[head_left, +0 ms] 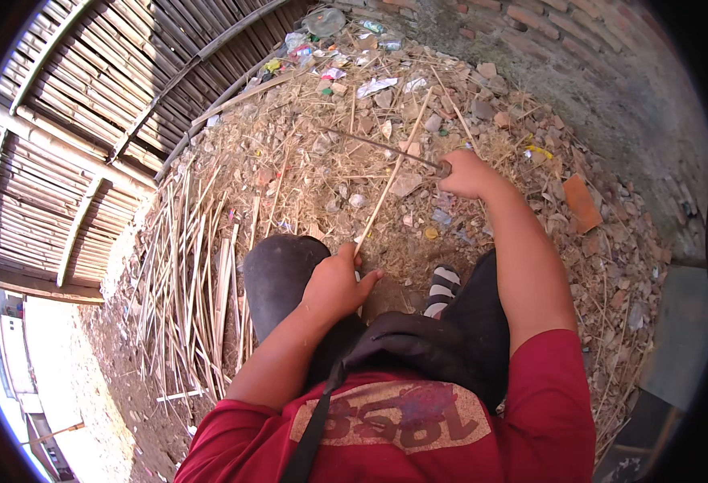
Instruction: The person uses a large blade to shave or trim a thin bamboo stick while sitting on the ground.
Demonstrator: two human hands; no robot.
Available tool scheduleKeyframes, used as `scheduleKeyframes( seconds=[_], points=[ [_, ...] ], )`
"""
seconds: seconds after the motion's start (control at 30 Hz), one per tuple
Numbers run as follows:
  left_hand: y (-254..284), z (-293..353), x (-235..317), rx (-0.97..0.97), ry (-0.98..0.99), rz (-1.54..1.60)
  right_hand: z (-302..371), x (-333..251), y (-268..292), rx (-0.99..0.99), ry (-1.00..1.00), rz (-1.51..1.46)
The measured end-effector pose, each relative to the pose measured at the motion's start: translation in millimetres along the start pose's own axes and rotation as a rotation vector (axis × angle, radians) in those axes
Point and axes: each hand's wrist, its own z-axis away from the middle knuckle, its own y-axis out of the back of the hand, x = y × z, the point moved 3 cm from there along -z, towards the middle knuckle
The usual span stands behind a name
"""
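Note:
My left hand [338, 283] is closed around the lower end of a long, pale bamboo strip [384, 191], beside my left knee. From there the strip slants away from me and to the right. Farther forward, my right hand [465, 175] grips the handle of a knife [386, 147] with a long, thin, dark blade. The blade points left and crosses the strip in this view; I cannot tell whether they touch. Beside my left leg lies a loose pile of split bamboo strips [189, 274].
A slatted bamboo wall [88, 121] stands at the left, a brick wall [611, 88] at the far right. Rubble, straw and litter [378, 86] cover the ground, with an orange tile piece [582, 204] on the right. My striped sock [442, 290] shows between my legs.

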Motion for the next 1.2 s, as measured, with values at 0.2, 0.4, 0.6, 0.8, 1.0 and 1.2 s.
scheduleKeyframes(
  seconds=[0.2, 0.4, 0.6, 0.8, 1.0, 1.2],
  points=[
    [1, -4, 3, 0.005, 0.010, 0.003, -5, 3, -8, 0.170, 0.156, 0.071],
    [2, 1, 2, -0.012, 0.026, 0.013, 11, -38, -18, 0.036, 0.237, 0.236],
    [1, -3, 2, -0.004, 0.006, 0.008, 2, 0, -3, 0.130, 0.076, -0.051],
    [3, -1, 0, -0.005, 0.007, 0.030, 23, -46, -9, -0.003, 0.223, 0.204],
    [-1, -3, -2, 0.007, -0.012, 0.041, 0, -2, -6, 0.162, 0.121, -0.025],
    [3, -2, -1, -0.006, 0.006, 0.039, 15, -35, -5, 0.066, 0.197, 0.151]
  ],
)
